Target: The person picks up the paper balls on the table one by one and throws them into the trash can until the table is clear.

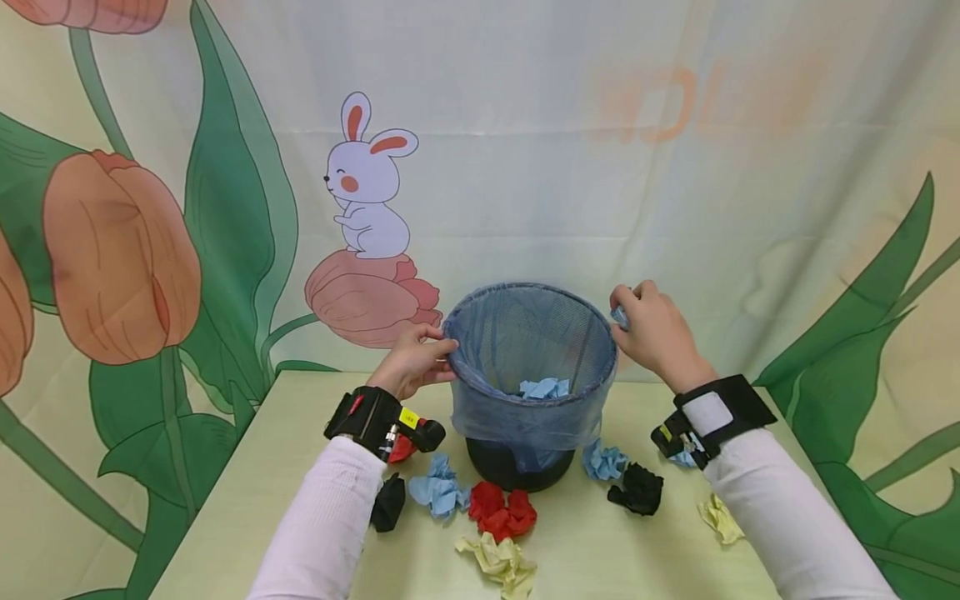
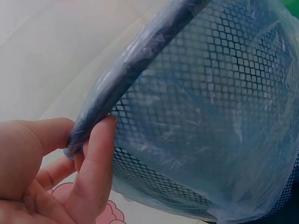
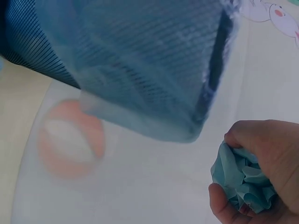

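Observation:
A mesh waste bin [image 1: 532, 425] with a translucent blue liner stands on the table. My left hand [image 1: 416, 362] pinches its rim at the left, fingers on both sides of the edge in the left wrist view. Inside the bin lies blue crumpled paper [image 1: 546, 388]. Beside the rim on the right, my right hand [image 1: 660, 333] holds a ball of blue crumpled paper [image 3: 243, 179] between thumb and fingers, apart from the bin.
Around the bin's base lie more paper balls: red [image 1: 501, 510], yellow [image 1: 501, 565], black [image 1: 637, 490] and blue [image 1: 438, 487], several in all. Some are partly behind my wrists. A printed curtain [image 1: 517, 192] hangs behind the table [image 1: 247, 500].

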The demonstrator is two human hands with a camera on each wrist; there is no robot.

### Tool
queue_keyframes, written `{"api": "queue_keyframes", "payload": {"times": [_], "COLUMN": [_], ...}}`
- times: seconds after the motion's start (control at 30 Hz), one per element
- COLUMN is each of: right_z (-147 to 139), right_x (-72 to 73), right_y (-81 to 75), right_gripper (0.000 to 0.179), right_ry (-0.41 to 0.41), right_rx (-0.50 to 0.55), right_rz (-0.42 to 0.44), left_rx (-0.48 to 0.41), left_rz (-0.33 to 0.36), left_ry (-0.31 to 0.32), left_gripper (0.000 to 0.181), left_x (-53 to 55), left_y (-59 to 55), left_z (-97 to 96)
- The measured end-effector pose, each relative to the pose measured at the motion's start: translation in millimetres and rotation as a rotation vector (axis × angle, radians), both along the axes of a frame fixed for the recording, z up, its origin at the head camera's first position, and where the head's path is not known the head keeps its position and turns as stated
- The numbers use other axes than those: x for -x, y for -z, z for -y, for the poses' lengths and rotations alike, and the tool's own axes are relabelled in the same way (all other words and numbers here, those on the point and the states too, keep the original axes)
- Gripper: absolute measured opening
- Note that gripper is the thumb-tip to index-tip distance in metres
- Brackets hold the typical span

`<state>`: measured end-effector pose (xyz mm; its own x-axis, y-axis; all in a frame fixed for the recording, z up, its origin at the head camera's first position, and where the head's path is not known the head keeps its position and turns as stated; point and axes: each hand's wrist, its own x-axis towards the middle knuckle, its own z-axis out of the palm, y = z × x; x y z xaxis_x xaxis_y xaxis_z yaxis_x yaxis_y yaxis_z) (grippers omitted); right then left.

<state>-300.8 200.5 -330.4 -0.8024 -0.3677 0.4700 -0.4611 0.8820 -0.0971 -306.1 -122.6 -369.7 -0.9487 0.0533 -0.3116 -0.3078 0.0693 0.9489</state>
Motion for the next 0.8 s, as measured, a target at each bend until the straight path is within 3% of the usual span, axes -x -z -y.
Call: {"api": "queue_keyframes", "payload": {"times": [0.5, 0.8], "right_z": [27.2, 41.5], "right_x": [-1.8, -6.2], "right_y": [-20.7, -26.0], "right_gripper": [0.023, 0.026], "right_ry": [-0.052, -0.102], "right_rx": [-0.023, -0.046], "right_rz": [0.067, 0.061], "left_rx": [-0.001, -0.015], "left_rz": [0.002, 0.005], "left_ry": [-0.002, -0.004], "left_gripper": [0.024, 0.023], "left_x": [0.1, 0.6], "left_y": [-0.1, 0.2], "left_z": [0.1, 0.5]}}
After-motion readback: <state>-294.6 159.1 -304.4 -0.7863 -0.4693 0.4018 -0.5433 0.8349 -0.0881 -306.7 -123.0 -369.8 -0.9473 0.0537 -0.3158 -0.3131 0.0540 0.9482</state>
